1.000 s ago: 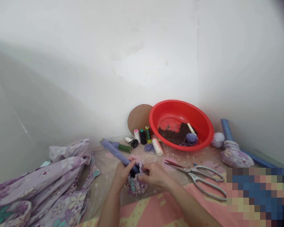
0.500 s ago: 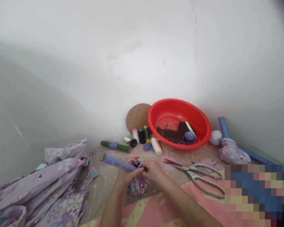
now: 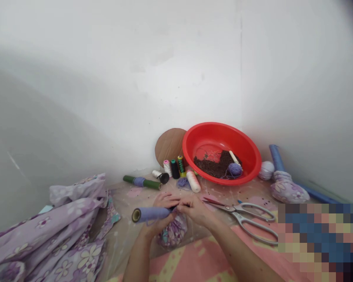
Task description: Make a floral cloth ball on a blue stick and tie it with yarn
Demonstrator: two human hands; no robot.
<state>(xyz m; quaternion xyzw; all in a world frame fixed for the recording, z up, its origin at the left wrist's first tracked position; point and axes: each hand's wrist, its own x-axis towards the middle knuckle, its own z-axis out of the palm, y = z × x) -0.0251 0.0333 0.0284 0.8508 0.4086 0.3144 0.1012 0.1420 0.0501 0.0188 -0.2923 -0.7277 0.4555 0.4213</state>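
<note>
My left hand (image 3: 160, 213) is closed round a purple-wrapped tube (image 3: 148, 214) that lies nearly level, its open end pointing left. A gathered floral fabric pouch (image 3: 174, 232) hangs below the tube's right end, under both hands. My right hand (image 3: 194, 209) pinches at the tube's right end where the pouch's gathered edge meets it; what its fingertips hold is too small to make out.
Large scissors (image 3: 247, 217) lie right of my hands. A red basin (image 3: 222, 152) with dark crochet and purple yarn stands in the corner, thread spools (image 3: 176, 169) beside it. A green tube (image 3: 141, 182) lies behind. Purple floral cloth (image 3: 53, 235) is heaped at left.
The tube has swung down from pointing up-left to nearly level, its open end now facing left. Both hands stayed on it and the pouch.
</note>
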